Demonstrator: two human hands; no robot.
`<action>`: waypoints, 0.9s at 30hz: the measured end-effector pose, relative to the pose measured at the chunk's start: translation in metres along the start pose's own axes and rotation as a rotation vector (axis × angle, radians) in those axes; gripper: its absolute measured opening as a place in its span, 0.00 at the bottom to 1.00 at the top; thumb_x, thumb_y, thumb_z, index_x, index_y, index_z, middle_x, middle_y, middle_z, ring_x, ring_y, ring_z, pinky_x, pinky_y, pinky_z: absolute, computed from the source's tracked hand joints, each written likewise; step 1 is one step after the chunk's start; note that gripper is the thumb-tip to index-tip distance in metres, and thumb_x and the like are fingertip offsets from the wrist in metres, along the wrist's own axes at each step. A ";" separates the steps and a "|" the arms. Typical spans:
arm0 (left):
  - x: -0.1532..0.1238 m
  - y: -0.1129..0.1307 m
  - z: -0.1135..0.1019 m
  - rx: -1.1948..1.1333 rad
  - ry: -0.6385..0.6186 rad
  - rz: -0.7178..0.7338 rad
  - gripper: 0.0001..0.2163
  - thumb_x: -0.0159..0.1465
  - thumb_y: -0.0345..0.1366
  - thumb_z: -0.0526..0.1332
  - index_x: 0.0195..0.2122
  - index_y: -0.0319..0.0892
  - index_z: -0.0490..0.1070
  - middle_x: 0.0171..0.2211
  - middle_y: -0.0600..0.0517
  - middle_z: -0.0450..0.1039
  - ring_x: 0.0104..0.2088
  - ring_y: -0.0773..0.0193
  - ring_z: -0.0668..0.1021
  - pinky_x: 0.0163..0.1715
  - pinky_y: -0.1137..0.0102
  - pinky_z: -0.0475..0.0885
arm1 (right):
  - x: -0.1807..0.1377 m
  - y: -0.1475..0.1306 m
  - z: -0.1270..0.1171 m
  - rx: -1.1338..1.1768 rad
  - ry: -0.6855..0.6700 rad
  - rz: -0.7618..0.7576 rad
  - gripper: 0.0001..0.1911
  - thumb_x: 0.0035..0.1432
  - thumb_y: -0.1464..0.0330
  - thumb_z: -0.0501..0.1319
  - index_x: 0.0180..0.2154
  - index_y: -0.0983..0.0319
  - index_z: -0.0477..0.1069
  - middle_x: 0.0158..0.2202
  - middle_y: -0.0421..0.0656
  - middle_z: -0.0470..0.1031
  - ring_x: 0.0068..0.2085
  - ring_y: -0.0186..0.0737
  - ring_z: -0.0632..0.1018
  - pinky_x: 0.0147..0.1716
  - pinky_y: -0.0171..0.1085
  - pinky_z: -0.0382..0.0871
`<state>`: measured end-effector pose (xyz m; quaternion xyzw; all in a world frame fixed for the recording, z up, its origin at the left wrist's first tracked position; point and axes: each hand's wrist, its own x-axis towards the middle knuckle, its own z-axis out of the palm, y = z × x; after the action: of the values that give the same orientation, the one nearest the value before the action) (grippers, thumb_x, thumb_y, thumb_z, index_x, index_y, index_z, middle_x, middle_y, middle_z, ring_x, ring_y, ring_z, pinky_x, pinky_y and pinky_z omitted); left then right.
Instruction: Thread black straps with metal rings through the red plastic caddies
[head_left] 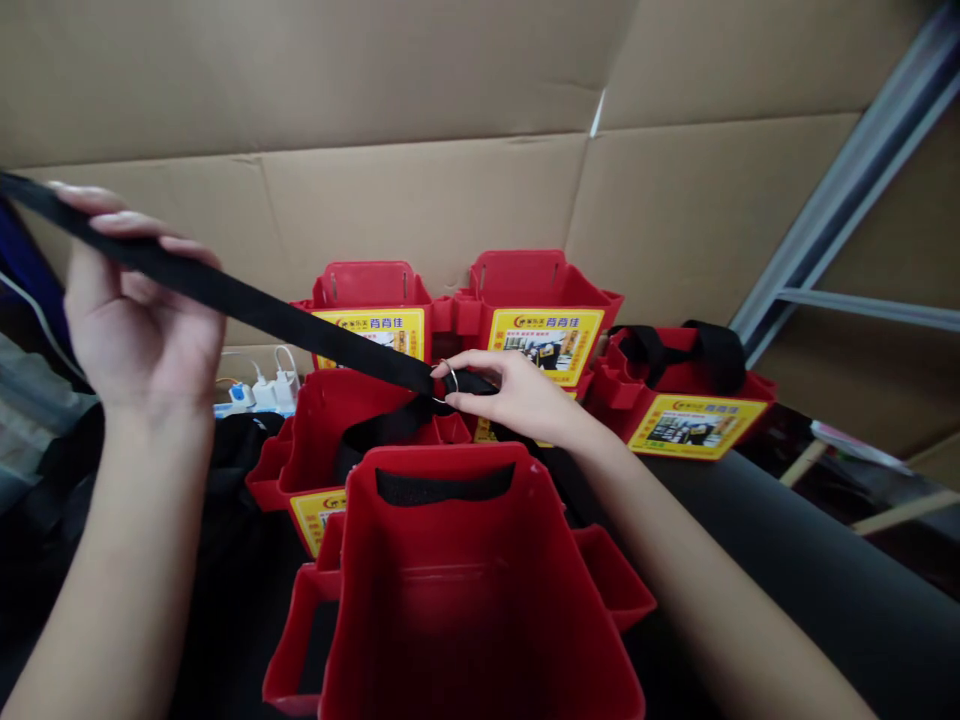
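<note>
Slanting between left hand (154,345) and right hand (521,397), black strap (315,332)

Front bin (450,560) placed before left bin (319,425); rear bins (525,275) set behind, before cardboard (420,200). Right bin (667,388) set on table (810,540), right of rear bins. Strap (322,335) stretched between left hand (150,330) and right hand (517,395).

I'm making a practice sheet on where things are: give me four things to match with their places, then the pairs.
1. left hand
2. yellow labels
3. right hand
4. cardboard

A. behind the red bins
B. at the metal ring
C. raised, the black strap running across it
D. on the bins' fronts

Pairs: 1-C, 2-D, 3-B, 4-A
</note>
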<state>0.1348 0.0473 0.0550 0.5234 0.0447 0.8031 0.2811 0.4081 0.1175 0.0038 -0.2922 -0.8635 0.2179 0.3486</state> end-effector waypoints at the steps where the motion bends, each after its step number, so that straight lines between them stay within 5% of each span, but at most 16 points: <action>1: 0.003 0.003 -0.007 0.000 -0.009 0.015 0.08 0.65 0.32 0.53 0.34 0.52 0.69 0.30 0.75 0.72 0.44 0.87 0.67 0.41 0.91 0.61 | 0.000 0.000 0.000 0.004 0.010 -0.008 0.13 0.50 0.72 0.60 0.40 0.61 0.72 0.42 0.41 0.75 0.42 0.39 0.75 0.44 0.38 0.66; 6: 0.003 -0.016 -0.001 0.171 -0.116 -0.206 0.02 0.59 0.34 0.61 0.32 0.50 0.72 0.27 0.69 0.73 0.18 0.81 0.63 0.19 0.84 0.60 | 0.002 0.001 0.002 0.007 0.025 0.022 0.12 0.49 0.70 0.61 0.40 0.61 0.72 0.41 0.42 0.75 0.40 0.40 0.75 0.42 0.40 0.67; 9: -0.015 -0.048 0.023 0.624 -0.262 -0.491 0.09 0.51 0.33 0.67 0.33 0.43 0.73 0.21 0.59 0.72 0.21 0.75 0.69 0.23 0.78 0.64 | 0.003 0.001 0.004 0.098 0.010 0.027 0.14 0.49 0.68 0.62 0.40 0.62 0.71 0.39 0.43 0.75 0.40 0.40 0.75 0.43 0.41 0.67; 12: -0.033 -0.076 0.040 0.773 -0.393 -0.613 0.09 0.50 0.34 0.66 0.31 0.39 0.69 0.23 0.55 0.72 0.25 0.69 0.74 0.28 0.74 0.67 | 0.003 -0.001 0.006 0.205 0.019 0.020 0.14 0.47 0.68 0.63 0.39 0.62 0.72 0.39 0.42 0.75 0.42 0.39 0.74 0.46 0.42 0.66; 15: -0.041 -0.087 0.044 0.796 -0.451 -0.618 0.08 0.51 0.34 0.64 0.29 0.38 0.65 0.23 0.54 0.71 0.26 0.68 0.74 0.28 0.74 0.67 | 0.003 -0.002 0.006 0.261 0.039 0.049 0.14 0.46 0.68 0.64 0.38 0.61 0.73 0.39 0.41 0.75 0.41 0.39 0.75 0.46 0.42 0.67; 21: -0.042 -0.082 0.044 0.790 -0.463 -0.573 0.09 0.52 0.35 0.63 0.30 0.39 0.63 0.23 0.54 0.71 0.25 0.68 0.75 0.27 0.74 0.67 | 0.003 -0.005 0.008 0.526 0.025 0.172 0.12 0.53 0.64 0.58 0.37 0.63 0.74 0.31 0.42 0.75 0.30 0.35 0.76 0.26 0.34 0.71; 27: -0.045 -0.083 0.048 0.833 -0.548 -0.505 0.08 0.53 0.33 0.62 0.32 0.38 0.65 0.25 0.53 0.69 0.27 0.69 0.73 0.31 0.73 0.67 | 0.003 -0.006 0.011 0.491 0.038 0.226 0.10 0.45 0.64 0.65 0.31 0.63 0.73 0.28 0.39 0.74 0.26 0.30 0.72 0.28 0.32 0.68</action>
<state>0.2231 0.0839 0.0098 0.7530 0.4074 0.4598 0.2356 0.3959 0.1127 0.0014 -0.2977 -0.7399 0.4526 0.3988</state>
